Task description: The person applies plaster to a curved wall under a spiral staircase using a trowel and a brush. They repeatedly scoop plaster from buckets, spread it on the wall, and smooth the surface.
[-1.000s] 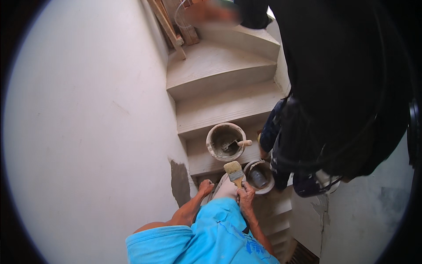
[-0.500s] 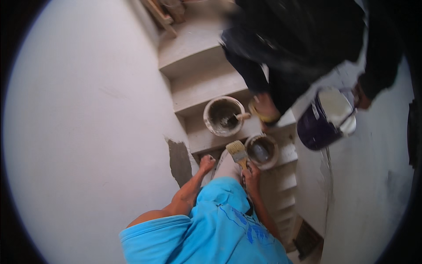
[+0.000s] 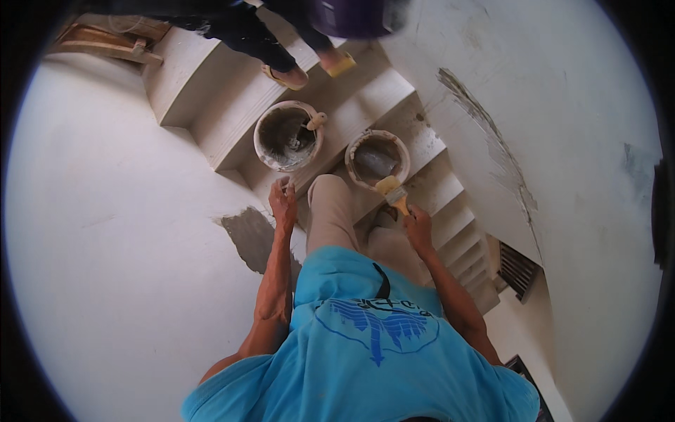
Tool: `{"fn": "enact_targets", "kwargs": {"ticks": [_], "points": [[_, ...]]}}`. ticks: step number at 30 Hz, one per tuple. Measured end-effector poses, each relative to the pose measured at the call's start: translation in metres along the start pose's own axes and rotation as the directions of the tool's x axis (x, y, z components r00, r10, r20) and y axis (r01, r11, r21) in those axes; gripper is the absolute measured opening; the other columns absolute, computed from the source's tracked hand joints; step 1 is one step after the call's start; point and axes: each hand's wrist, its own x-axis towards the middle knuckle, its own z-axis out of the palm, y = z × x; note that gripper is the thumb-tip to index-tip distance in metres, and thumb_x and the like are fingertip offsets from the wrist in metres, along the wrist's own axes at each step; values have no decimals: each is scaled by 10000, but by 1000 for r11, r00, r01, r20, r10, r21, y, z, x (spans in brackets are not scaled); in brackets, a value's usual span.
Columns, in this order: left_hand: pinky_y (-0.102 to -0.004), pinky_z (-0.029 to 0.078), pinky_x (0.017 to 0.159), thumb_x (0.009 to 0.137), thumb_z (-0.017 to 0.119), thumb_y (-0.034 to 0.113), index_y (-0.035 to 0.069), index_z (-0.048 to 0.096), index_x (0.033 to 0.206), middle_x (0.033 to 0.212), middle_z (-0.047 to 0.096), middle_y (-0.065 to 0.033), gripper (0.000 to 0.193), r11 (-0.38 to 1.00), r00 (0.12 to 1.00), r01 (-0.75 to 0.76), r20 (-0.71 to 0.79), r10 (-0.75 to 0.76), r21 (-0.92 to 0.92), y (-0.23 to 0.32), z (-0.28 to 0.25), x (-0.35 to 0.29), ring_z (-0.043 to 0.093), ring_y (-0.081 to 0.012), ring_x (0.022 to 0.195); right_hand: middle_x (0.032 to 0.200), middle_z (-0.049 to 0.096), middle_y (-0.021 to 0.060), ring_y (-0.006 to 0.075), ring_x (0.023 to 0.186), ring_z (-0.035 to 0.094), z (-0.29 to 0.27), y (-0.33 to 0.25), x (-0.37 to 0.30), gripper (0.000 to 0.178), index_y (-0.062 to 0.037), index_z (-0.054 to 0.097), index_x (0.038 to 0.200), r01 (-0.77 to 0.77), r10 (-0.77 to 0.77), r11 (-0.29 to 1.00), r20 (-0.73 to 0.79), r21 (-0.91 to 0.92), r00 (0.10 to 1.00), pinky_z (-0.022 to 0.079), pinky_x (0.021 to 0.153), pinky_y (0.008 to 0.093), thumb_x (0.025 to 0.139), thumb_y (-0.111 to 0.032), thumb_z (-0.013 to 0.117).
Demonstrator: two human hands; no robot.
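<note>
My right hand (image 3: 418, 226) grips the handle of a wide, pale-bristled paintbrush (image 3: 392, 191), its bristles at the near rim of a smaller round bucket (image 3: 403, 149). Inside that bucket lies something grey and wet. Up and to the left, a larger bucket (image 3: 261, 146) holds wet grey material, and a tool with a wooden handle (image 3: 317, 121) leans on its rim. My left hand (image 3: 283, 202) is raised just below this bucket, next to the wall, fingers curled; whatever is in them, if anything, is hidden. A dark grey patch (image 3: 246, 238) marks the wall beside my left forearm.
Pale stairs (image 3: 394, 88) run from upper left down to lower right, between white walls. A person in dark trousers and yellow sandals (image 3: 287, 76) stands on the steps above, by a purple bucket (image 3: 351, 17). Wooden pieces (image 3: 105, 48) lie at upper left.
My view has turned, shifting the scene. The other person and the purple bucket now appear farther up and left. The brush stays in my right hand, now at the smaller bucket's near rim.
</note>
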Motion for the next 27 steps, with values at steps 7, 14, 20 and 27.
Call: {"fn": "enact_targets", "kwargs": {"ticks": [7,14,20,27], "points": [[-367,489,836,881,573,31,-3,613,1108,1007,627,-170,233,987,981,-137,125,148,-88,105,17,39,633,-293,923,821,615,225,402,781,591,8,50,24,132,19,576,865,-59,19,956,-141,-287,990,443,707,443,778,-73,536],[-347,485,849,874,596,120,-18,632,1090,1040,646,-165,259,967,941,116,338,-34,-227,82,94,57,639,-265,939,883,662,227,421,875,627,34,43,68,272,-10,597,1025,-205,185,970,-154,-129,971,468,762,484,763,-81,599],[-387,478,833,867,602,146,-40,632,1065,1012,650,-189,273,952,912,183,403,-71,-246,67,160,73,642,-309,904,893,641,241,431,841,617,54,85,125,326,1,562,1072,-159,142,958,-85,-238,986,473,717,463,754,-69,575],[-415,474,825,874,630,181,-4,640,1045,998,650,-191,251,992,884,126,456,-102,-21,42,175,69,633,-344,922,859,648,254,447,843,629,77,113,198,172,1,568,963,-42,29,927,-40,-374,999,484,713,531,808,-74,572]]}}
